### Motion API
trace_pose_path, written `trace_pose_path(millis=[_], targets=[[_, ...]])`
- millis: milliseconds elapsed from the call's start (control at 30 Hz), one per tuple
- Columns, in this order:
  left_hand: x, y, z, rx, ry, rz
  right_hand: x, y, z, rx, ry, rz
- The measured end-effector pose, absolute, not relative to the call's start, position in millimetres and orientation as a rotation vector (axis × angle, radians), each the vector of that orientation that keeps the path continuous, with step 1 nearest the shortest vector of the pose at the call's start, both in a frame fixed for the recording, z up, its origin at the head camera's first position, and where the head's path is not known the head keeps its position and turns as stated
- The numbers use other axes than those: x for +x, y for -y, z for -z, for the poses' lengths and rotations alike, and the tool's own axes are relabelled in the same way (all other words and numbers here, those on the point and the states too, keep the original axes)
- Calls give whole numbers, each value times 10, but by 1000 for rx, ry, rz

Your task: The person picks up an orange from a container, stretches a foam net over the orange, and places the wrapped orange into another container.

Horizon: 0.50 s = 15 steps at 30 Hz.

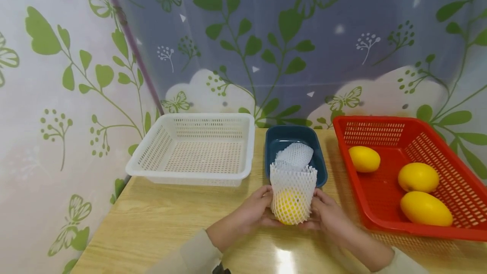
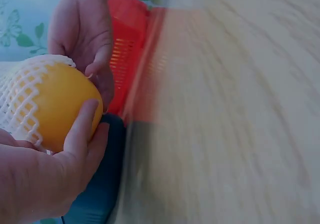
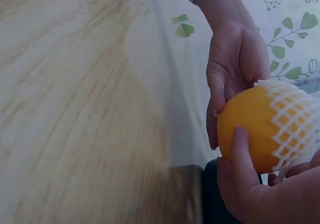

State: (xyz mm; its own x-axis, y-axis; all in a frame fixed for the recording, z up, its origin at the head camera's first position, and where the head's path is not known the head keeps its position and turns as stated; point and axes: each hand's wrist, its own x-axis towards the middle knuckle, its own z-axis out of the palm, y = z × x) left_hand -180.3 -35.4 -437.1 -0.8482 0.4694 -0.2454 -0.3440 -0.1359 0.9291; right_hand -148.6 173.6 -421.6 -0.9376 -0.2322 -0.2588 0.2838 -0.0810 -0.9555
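Observation:
Between both hands is a yellow mango (image 1: 291, 210), partly inside a white foam net sleeve (image 1: 293, 176). My left hand (image 1: 253, 210) holds it from the left and my right hand (image 1: 327, 210) from the right. The wrist views show the bare rounded end of the mango (image 2: 65, 104) sticking out of the net (image 3: 295, 124), with fingers curled against its skin. The upper part of the sleeve stands loose above the fruit. Behind it, more white foam nets (image 1: 298, 154) lie in a dark blue tray (image 1: 271, 138).
At the right stands a red basket (image 1: 380, 189) with three more yellow mangoes (image 1: 418, 177) inside. A white perforated basket (image 1: 205, 155) is at the back left. Everything rests on a wooden table (image 1: 182, 215), in front of a leaf-patterned curtain (image 1: 228, 54).

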Motion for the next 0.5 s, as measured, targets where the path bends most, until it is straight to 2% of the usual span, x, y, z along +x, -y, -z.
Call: trace_pose_path(millis=[500], targets=[[-1904, 409, 4174, 211, -1385, -2049, -1544, -1741, 3982, 28, -1848, 2091]])
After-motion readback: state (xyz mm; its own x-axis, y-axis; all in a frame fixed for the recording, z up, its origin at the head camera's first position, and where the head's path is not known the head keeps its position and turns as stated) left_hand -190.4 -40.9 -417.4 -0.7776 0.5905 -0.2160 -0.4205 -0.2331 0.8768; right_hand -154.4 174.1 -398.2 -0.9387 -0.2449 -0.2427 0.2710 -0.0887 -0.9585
